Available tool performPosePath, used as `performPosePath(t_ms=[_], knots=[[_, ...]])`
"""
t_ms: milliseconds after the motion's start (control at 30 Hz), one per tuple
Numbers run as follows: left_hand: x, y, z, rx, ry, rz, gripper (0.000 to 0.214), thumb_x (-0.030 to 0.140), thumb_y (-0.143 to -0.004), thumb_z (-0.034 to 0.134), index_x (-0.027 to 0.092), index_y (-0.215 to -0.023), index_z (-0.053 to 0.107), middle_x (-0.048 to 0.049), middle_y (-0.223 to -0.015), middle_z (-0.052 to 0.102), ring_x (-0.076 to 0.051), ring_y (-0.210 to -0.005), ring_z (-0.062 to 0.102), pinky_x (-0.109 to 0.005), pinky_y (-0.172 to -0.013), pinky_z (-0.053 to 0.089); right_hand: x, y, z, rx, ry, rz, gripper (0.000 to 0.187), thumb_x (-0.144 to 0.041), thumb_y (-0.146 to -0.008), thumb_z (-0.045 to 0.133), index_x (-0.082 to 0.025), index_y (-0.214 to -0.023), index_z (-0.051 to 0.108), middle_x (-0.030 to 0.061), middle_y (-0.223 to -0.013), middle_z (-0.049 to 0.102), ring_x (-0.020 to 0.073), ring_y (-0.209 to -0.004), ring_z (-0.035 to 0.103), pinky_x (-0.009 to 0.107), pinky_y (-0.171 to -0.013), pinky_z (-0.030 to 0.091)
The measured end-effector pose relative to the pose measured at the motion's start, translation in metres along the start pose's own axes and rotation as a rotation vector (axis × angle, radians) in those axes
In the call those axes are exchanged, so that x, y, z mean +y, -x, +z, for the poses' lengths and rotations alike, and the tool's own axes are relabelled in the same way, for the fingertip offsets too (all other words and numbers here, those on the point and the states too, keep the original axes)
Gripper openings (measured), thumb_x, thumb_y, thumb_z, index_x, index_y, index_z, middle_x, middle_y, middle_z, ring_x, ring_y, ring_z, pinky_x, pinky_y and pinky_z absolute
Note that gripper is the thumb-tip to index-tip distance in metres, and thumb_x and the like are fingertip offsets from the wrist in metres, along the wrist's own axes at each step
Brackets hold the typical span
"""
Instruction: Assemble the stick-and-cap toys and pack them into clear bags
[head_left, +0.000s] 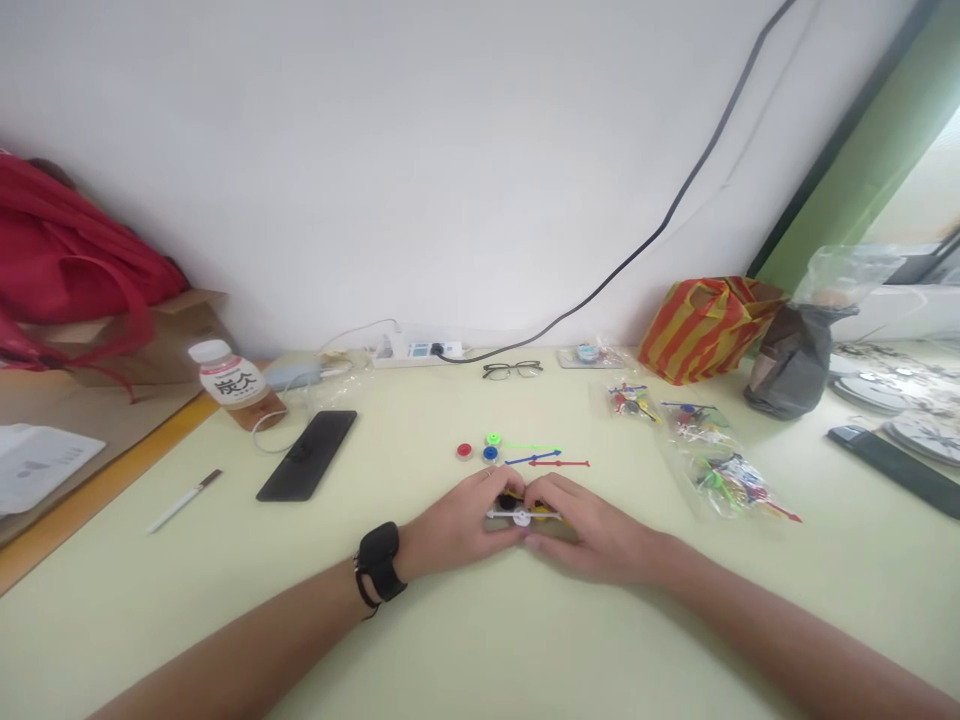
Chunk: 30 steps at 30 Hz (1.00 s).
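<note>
Logged from my remote station, largest first. Counter [480, 650]: pale yellow-green, it runs to the white wall behind and drops to an orange-edged lower surface at the left. Red bag [67, 260]: slumped at far left, off the counter. Striped bag [709, 325]: at the wall on the right. Left hand [457, 525] and right hand [592, 535]: both rest on the counter at centre with their fingertips drawn in narrow, pinching the same item from opposite sides. Phone [309, 455]: face down, left of centre. Clear packets [724, 470]: hold coloured parts, near the right hand. Glasses [512, 370]: beside the wall. Loose pointers [547, 460]: green, blue and red, just beyond the hands. Three caps [490, 453]: red, green and blue, beside the pointers. White pointer piece [521, 516]: a slim white bar on a round hub, lying over something yellow and black and held between the two sets of fingertips. Risks, as I judge them: the bar looks thin enough to bend or spring loose under uneven pressure, and a knuckle pushed forward could scatter the caps. Room: open near me and to the left, crowded on the right by the packets.
</note>
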<state>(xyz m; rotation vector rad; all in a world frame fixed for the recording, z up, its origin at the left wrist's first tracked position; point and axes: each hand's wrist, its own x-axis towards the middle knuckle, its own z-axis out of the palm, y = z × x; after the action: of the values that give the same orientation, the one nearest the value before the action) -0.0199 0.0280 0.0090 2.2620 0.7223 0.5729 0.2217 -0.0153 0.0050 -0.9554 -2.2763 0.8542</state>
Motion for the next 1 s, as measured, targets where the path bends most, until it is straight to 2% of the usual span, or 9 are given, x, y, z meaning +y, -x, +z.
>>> performPosePath(t_ms=[200,367,433,533,600,633,700,833,1000], knots=[[0.0,-0.002,-0.002,0.055,0.069,0.047,0.043,0.034,-0.09,0.075,0.024,-0.129,0.059,-0.0068,-0.121,0.07,-0.024,-0.109,0.068,-0.039,-0.097,0.056,0.003,-0.003,-0.001,0.005,0.085,-0.104,0.026,-0.022,-0.104,0.054,-0.023,-0.13,0.058,0.0115,-0.13,0.066,0.0244,-0.119,0.06,0.041,-0.103,0.051],[0.004,0.003,0.0,0.073,0.048,0.125,0.064,0.024,-0.087,0.073,0.025,-0.146,0.049,-0.0106,-0.141,0.064,-0.029,-0.122,0.065,-0.044,-0.105,0.055,-0.009,-0.009,-0.004,-0.01,0.143,-0.146,0.041,-0.028,-0.104,0.057,-0.025,-0.145,0.054,0.0117,-0.147,0.058,0.0275,-0.137,0.051,0.045,-0.115,0.043],[0.004,0.004,0.001,0.135,-0.023,0.122,0.063,0.021,-0.087,0.069,0.025,-0.147,0.049,-0.0101,-0.142,0.063,-0.029,-0.125,0.063,-0.046,-0.107,0.054,-0.017,-0.012,-0.006,-0.049,0.166,-0.103,0.032,-0.027,-0.104,0.056,-0.024,-0.135,0.061,0.0115,-0.137,0.063,0.027,-0.127,0.058,0.044,-0.107,0.049],[-0.001,0.003,0.0,0.362,-0.186,0.068,0.043,0.02,-0.092,0.063,0.025,-0.134,0.059,-0.009,-0.132,0.067,-0.028,-0.125,0.062,-0.049,-0.109,0.052,-0.024,-0.015,-0.01,-0.1,0.207,-0.019,0.019,-0.021,-0.102,0.054,-0.022,-0.116,0.067,0.008,-0.111,0.068,0.0237,-0.103,0.065,0.039,-0.089,0.053],[-0.009,0.002,-0.004,0.463,-0.259,0.044,0.034,0.02,-0.096,0.06,0.025,-0.129,0.062,-0.0085,-0.127,0.068,-0.027,-0.124,0.061,-0.048,-0.109,0.053,-0.024,-0.016,-0.012,-0.114,0.224,0.005,0.015,-0.018,-0.1,0.054,-0.022,-0.109,0.066,0.0062,-0.105,0.068,0.0225,-0.099,0.065,0.037,-0.086,0.051],[-0.014,0.002,-0.007,0.475,-0.278,0.041,0.034,0.02,-0.096,0.06,0.026,-0.13,0.063,-0.0085,-0.131,0.067,-0.027,-0.128,0.059,-0.048,-0.11,0.052,-0.022,-0.015,-0.012,-0.112,0.235,0.007,0.014,-0.017,-0.099,0.054,-0.022,-0.107,0.065,0.0057,-0.105,0.068,0.0222,-0.098,0.065,0.036,-0.085,0.051],[-0.024,0.003,-0.013,0.44,-0.303,0.018,0.039,0.023,-0.095,0.064,0.027,-0.135,0.062,-0.0083,-0.145,0.06,-0.027,-0.137,0.053,-0.048,-0.113,0.051,-0.016,-0.014,-0.013,-0.092,0.258,0.004,0.011,-0.017,-0.099,0.054,-0.022,-0.103,0.064,0.0049,-0.104,0.068,0.0214,-0.096,0.064,0.035,-0.084,0.05],[-0.04,0.008,-0.023,0.344,-0.272,-0.079,0.051,0.031,-0.097,0.066,0.031,-0.147,0.057,-0.0076,-0.157,0.051,-0.025,-0.13,0.06,-0.049,-0.115,0.05,-0.007,-0.011,-0.014,-0.04,0.306,-0.003,0.012,-0.016,-0.1,0.051,-0.022,-0.098,0.061,0.0033,-0.098,0.066,0.0201,-0.093,0.063,0.034,-0.085,0.049],[-0.038,0.009,-0.024,0.242,-0.303,-0.049,0.043,0.035,-0.1,0.063,0.029,-0.142,0.062,-0.0067,-0.151,0.059,-0.027,-0.141,0.052,-0.052,-0.122,0.042,-0.011,-0.008,-0.007,-0.039,0.345,-0.057,0.014,-0.025,-0.102,0.055,-0.023,-0.113,0.064,0.0056,-0.109,0.067,0.0215,-0.101,0.064,0.034,-0.088,0.049]])
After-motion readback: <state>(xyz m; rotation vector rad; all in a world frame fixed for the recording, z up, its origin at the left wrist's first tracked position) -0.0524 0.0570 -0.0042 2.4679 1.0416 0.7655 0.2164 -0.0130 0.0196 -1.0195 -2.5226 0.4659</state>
